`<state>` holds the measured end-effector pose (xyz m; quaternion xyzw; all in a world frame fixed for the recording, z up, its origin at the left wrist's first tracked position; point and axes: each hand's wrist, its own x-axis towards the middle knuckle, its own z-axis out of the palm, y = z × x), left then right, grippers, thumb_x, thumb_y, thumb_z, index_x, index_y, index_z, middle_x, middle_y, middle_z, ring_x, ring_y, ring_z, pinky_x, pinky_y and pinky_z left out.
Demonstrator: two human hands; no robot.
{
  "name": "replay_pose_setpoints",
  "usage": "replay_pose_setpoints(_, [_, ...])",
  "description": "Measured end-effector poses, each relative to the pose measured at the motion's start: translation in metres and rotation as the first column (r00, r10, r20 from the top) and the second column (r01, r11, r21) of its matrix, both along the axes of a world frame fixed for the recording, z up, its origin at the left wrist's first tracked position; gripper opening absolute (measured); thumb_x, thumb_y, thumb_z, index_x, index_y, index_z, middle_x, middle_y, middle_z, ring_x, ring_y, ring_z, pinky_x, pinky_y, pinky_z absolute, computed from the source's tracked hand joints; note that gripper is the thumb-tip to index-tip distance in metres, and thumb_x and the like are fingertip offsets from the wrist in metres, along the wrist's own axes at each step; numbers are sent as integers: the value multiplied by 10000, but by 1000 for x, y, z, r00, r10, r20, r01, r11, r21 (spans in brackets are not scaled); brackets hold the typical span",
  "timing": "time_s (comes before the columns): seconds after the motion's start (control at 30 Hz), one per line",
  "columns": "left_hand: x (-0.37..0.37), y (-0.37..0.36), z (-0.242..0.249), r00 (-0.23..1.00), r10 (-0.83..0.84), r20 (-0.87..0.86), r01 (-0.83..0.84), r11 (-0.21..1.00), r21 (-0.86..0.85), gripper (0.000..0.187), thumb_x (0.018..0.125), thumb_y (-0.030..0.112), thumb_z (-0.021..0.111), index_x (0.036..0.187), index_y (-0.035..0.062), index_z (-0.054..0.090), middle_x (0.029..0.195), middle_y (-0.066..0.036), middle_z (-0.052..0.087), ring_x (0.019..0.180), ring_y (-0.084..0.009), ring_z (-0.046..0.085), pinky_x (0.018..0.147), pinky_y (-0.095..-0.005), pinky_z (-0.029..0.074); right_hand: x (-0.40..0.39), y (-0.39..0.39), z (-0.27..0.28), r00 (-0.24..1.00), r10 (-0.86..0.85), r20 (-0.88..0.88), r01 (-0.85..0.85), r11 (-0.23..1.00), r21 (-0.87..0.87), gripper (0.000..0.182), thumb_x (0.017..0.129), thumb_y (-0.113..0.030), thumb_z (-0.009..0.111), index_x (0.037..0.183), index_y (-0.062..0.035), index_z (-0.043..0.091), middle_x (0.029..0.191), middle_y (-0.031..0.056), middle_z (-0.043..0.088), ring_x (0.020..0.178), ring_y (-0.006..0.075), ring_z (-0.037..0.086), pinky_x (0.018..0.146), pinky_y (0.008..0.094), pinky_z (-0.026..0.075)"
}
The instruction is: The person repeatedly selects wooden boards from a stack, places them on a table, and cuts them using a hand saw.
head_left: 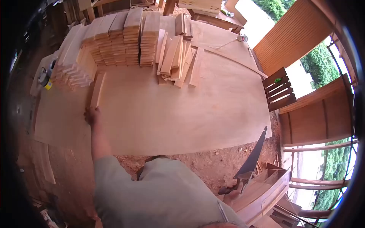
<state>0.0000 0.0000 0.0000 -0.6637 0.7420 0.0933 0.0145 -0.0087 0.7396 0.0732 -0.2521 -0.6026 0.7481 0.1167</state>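
Note:
My left hand (92, 115) reaches out over the plywood-topped table (171, 114) and is closed around the near end of a wooden board (99, 89). The board's far end lies close to the stacked boards. Low on the right, beside the table, my right hand (234, 194) is closed on the handle of a handsaw (253, 157). The dark blade points up and away, its tip near the table's front right corner.
Tall stacks of cut boards (125, 36) line the far left of the table. Loose wood pieces (176, 59) lie beside them. A yellow-black container (45, 80) stands at the left edge, a small can (242, 38) at the far right. A wooden frame (262, 193) is at my right.

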Motion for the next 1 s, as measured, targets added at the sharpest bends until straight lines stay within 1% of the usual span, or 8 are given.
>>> replay_pose_setpoints(0.33, [-48, 29, 37, 996, 85, 19, -80, 980, -182, 350, 895, 316, 629, 1130, 61, 680, 1303, -168, 500, 1149, -354, 540, 927, -497, 471, 48, 3, -28, 945, -311, -99, 318, 946, 61, 260, 983, -321, 564, 899, -76, 583, 664, 7, 476, 497, 132, 483, 432, 286, 436])
replay_pose_setpoints(0.43, [-151, 58, 64, 833, -371, -411, 244, 912, -329, 440, 896, 381, 653, 1027, -38, 680, 1093, -224, 649, 1015, -406, 633, 883, -482, 509, 49, 2, -17, 946, -301, -117, 295, 953, -68, 259, 981, -309, 570, 888, -68, 577, 657, 13, 488, 493, 129, 486, 431, 287, 436])
replay_pose_setpoints(0.5, [-221, 98, 101, 597, -452, -663, 407, 883, -235, 552, 926, 486, 569, 856, -42, 712, 967, -264, 683, 897, -429, 665, 811, -479, 524, 36, -2, -5, 939, -330, -94, 325, 943, -66, 254, 980, -302, 574, 894, -64, 581, 658, 16, 494, 494, 128, 486, 432, 286, 435])
replay_pose_setpoints(0.53, [-255, 111, 107, 585, -446, -678, 482, 863, -151, 576, 941, 522, 511, 986, -15, 716, 1125, -266, 662, 1011, -412, 656, 861, -464, 527, 29, -2, -2, 927, -364, -86, 363, 931, -31, 249, 978, -293, 576, 886, -63, 580, 660, 18, 498, 490, 130, 487, 431, 287, 435])
replay_pose_setpoints(0.63, [-322, 132, 110, 602, -559, -570, 587, 794, -159, 572, 883, 521, 598, 1137, 15, 684, 1247, -255, 616, 1126, -397, 623, 938, -446, 522, 8, -21, 23, 898, -426, -113, 430, 903, 15, 246, 975, -281, 582, 868, -60, 577, 655, 21, 500, 480, 135, 488, 430, 286, 438])
replay_pose_setpoints(0.7, [-326, 146, 136, 620, -757, -204, 777, 628, 31, 601, 811, 446, 703, 1231, 21, 637, 1340, -247, 562, 1202, -397, 583, 996, -437, 509, 9, -25, 24, 871, -470, -144, 476, 879, 12, 248, 974, -278, 584, 859, -58, 576, 649, 22, 497, 474, 138, 488, 430, 285, 439])
replay_pose_setpoints(0.93, [-365, 69, 50, 586, -737, -337, 773, 634, -41, 397, 770, 156, 633, 1118, -32, 664, 1137, -289, 666, 1079, -388, 658, 936, -427, 526, 42, -35, -7, 825, -528, -203, 554, 827, 101, 174, 954, -173, 578, 894, -9, 588, 607, 40, 500, 454, 140, 484, 428, 277, 435])
replay_pose_setpoints(1.0, [-364, 50, 21, 546, -359, -757, 701, 690, 178, 330, 733, 96, 555, 1000, -60, 669, 1017, -317, 680, 977, -433, 679, 857, -466, 532, 43, -39, -16, 826, -520, -220, 548, 831, 93, 164, 950, -156, 574, 909, 1, 593, 607, 44, 509, 450, 141, 483, 423, 275, 432])
